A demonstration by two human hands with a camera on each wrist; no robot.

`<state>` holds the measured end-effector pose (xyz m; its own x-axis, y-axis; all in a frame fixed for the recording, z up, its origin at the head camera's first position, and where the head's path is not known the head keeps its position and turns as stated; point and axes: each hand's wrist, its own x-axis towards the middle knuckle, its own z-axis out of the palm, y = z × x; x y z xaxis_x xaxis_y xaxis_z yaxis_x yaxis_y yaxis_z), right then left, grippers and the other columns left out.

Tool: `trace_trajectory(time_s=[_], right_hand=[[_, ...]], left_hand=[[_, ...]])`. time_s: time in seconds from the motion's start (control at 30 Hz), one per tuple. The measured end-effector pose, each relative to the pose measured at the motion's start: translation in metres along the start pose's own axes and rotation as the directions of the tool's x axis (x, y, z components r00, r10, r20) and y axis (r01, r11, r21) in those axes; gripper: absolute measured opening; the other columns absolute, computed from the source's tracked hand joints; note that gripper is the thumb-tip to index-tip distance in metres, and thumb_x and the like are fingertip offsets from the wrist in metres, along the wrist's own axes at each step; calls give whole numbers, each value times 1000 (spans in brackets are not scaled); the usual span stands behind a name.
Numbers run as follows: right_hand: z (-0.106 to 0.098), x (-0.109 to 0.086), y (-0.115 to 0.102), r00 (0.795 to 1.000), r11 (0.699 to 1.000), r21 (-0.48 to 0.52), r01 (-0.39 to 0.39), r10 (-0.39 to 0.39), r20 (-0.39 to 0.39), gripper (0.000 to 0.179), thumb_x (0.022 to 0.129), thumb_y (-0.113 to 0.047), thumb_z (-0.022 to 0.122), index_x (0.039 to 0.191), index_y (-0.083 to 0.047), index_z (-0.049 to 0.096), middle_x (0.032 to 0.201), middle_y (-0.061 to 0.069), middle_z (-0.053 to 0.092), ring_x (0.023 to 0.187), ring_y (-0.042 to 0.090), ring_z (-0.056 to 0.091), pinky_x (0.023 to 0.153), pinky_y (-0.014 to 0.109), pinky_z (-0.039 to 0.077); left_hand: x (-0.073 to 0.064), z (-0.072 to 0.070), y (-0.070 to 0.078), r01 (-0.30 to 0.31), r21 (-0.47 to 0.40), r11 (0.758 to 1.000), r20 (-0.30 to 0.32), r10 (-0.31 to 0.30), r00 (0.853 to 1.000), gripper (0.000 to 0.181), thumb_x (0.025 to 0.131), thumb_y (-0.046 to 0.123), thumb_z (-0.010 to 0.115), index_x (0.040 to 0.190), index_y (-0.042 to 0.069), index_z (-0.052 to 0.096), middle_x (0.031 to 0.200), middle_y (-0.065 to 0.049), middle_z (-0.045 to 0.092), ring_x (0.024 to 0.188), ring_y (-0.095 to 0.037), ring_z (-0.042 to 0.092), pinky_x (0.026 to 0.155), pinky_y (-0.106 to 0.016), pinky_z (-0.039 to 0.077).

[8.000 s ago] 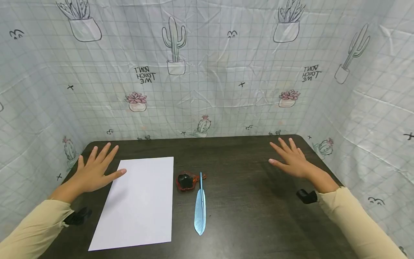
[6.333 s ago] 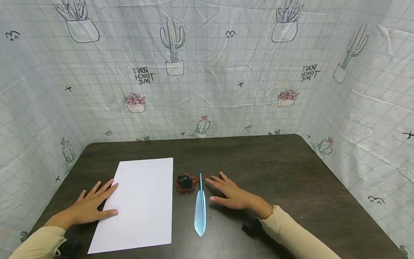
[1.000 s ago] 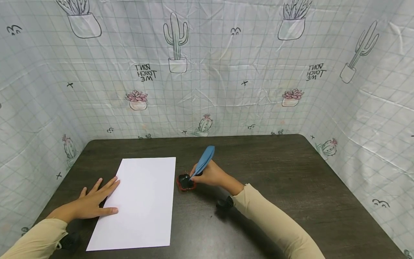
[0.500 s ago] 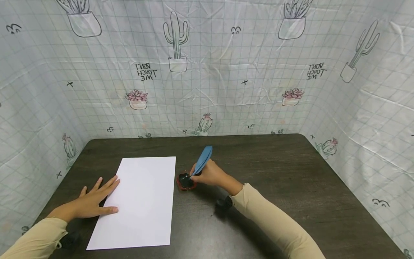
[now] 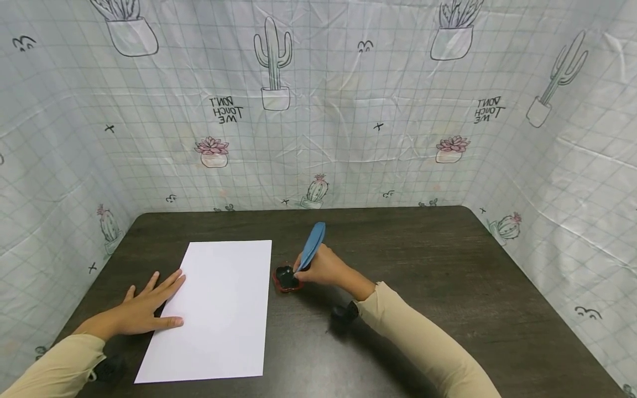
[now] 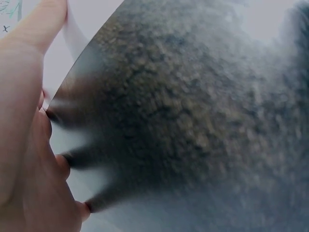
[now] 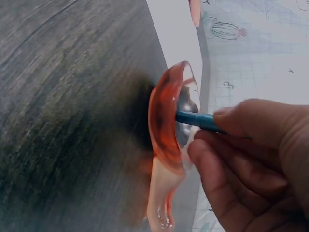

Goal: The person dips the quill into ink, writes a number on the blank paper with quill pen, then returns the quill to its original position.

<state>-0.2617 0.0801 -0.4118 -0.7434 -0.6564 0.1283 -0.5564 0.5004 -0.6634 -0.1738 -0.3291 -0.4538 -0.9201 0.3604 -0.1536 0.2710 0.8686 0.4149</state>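
Note:
My right hand [image 5: 324,266] pinches a blue feather pen [image 5: 313,244] near its lower end, thumb against fingertips. In the right wrist view the pen's blue shaft [image 7: 195,119] dips past the rim of a clear red dish [image 7: 163,118]. Dark, shiny liquid [image 5: 285,275] lies in that dish; its stubby handle [image 7: 161,205] shows in the right wrist view but is covered by the hand from above. My left hand [image 5: 141,310] lies with fingers spread over the left edge of a blank white sheet of paper [image 5: 221,315], thumb on the paper.
Everything stands on a dark wooden table [image 5: 428,260]. The dish sits just right of the paper's upper right side. A white curtain [image 5: 338,110] with cactus prints encloses the table at the back and both sides. A black wrist camera [image 5: 344,313] hangs under the right wrist.
Earlier the feather pen lay on the table; my right hand has picked it up and brought its tip into the dish. My left hand came down onto the paper. Lately, only slight pen movement.

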Motion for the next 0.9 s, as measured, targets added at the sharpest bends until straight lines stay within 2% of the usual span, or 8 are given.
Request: trace_trajectory(time_s=[0.23, 0.5, 0.9], right_hand=[[1, 0, -1, 999, 999, -22, -26, 26, -21, 5, 82, -8, 74, 86, -5, 74, 81, 2, 72, 67, 6, 63, 62, 22, 50], [1, 1, -3, 999, 999, -27, -31, 31, 6, 5, 83, -9, 73, 87, -6, 75, 84, 3, 72, 70, 6, 64, 64, 22, 51], [3, -1, -4, 999, 999, -25, -25, 25, -21, 6, 82, -7, 74, 87, -4, 74, 83, 3, 72, 72, 9, 65, 65, 22, 51]], left_hand=[[0, -1, 3, 1, 7, 1000, -2, -1, 1000, 100, 80, 55, 69, 154, 11, 19, 159, -18, 14, 137, -59, 6, 89, -85, -4], [2, -2, -1, -55, -34, 998, -19, 54, 998, 98, 79, 50, 72, 150, 1, 25, 156, -25, 18, 138, -56, 10, 100, -77, 1], [0, -4, 4, -71, -11, 997, -20, 71, 997, 96, 80, 48, 72, 149, -1, 27, 154, -27, 21, 137, -57, 14, 99, -77, 6]])
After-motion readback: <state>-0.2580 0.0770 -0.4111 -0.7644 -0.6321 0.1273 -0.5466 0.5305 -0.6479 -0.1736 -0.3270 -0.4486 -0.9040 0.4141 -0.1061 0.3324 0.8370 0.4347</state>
